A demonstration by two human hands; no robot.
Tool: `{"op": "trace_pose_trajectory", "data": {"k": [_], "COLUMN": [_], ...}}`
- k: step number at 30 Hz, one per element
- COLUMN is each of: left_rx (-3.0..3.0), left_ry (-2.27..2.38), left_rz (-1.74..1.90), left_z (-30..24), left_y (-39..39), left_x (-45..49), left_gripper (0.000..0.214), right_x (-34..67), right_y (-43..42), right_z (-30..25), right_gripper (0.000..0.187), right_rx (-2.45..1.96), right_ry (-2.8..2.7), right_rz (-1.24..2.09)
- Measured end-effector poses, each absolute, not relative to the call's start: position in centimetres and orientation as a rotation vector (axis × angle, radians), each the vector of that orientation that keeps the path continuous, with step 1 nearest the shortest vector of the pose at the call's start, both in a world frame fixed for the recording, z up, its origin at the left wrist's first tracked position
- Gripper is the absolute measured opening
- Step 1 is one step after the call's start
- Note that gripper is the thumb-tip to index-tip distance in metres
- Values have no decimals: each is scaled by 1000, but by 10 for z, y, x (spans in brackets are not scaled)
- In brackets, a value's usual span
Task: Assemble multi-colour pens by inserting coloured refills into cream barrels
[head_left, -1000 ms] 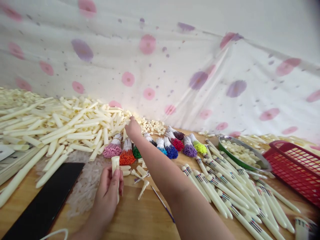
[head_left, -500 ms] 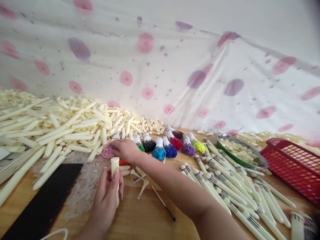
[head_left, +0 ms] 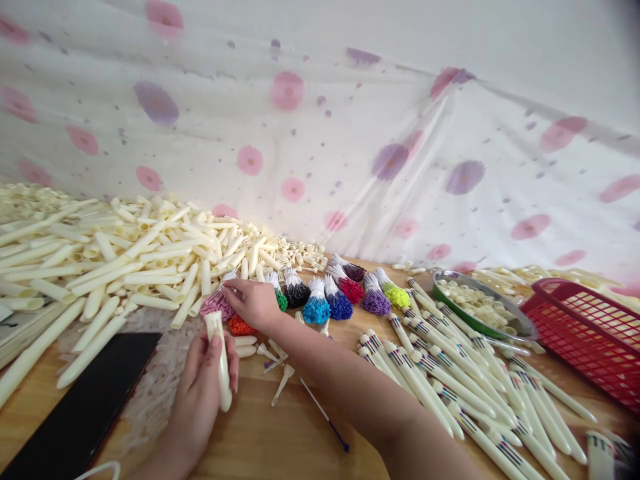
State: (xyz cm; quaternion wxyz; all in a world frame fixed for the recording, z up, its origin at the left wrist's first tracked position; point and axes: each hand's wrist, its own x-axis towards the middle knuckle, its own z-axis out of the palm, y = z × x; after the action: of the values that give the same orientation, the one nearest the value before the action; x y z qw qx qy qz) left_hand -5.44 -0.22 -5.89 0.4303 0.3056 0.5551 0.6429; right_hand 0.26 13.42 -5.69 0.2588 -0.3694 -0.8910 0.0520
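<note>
A cream pen barrel (head_left: 223, 373) stands tilted in my left hand (head_left: 197, 383), its open end up and my thumb along its side. My right hand (head_left: 254, 305) reaches across to the pink-tipped pen refills (head_left: 215, 305). Its fingers are pinched together at their thin white stems; whether a refill is between them is too small to make out. Just below that hand lie orange-tipped refills (head_left: 241, 325). Further bundles sit to its right, among them black (head_left: 297, 291), light blue (head_left: 317, 308) and dark blue (head_left: 339, 303).
Loose cream barrels (head_left: 125, 257) are heaped at the left, beside a black phone-like slab (head_left: 85, 407). Pens with coloured sliders (head_left: 450, 360) cover the right side. Behind them are a green-sided bowl (head_left: 475, 319) of small cream parts and a red basket (head_left: 585, 340). A blue-tipped refill (head_left: 323, 412) lies in front.
My left hand has shifted slightly left and down with the barrel, which leans more now. My right hand stays at the pink refills, its fingers drawn a little back to the right.
</note>
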Motion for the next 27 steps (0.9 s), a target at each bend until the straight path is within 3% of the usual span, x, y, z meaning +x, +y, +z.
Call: {"op": "trace_pose_trajectory", "data": {"k": [9, 13, 17, 20, 24, 27], "left_rx": [509, 547, 579, 631, 953, 1280], "left_ry": [1327, 1233, 1270, 1338, 1395, 1452], "left_rz": [1628, 1635, 1650, 1645, 1515, 1344], "left_z": [-54, -54, -55, -56, -62, -69], "left_y": [27, 29, 30, 28, 16, 4], "left_x": [-86, -83, -82, -80, -73, -65], "left_gripper": [10, 8, 20, 31, 30, 25], "right_x": [2, 3, 9, 25, 68, 106], "right_y": [133, 132, 124, 115, 103, 88], "right_z": [-55, -54, -45, -30, -9, -6], "right_gripper": [18, 17, 18, 26, 14, 14], "right_rx": [-720, -537, -570, -765, -692, -693], "right_ry": [-2556, -2586, -2448, -2099, -1414, -1248], "right_rz": [-103, -102, -21, 190, 892, 1026]}}
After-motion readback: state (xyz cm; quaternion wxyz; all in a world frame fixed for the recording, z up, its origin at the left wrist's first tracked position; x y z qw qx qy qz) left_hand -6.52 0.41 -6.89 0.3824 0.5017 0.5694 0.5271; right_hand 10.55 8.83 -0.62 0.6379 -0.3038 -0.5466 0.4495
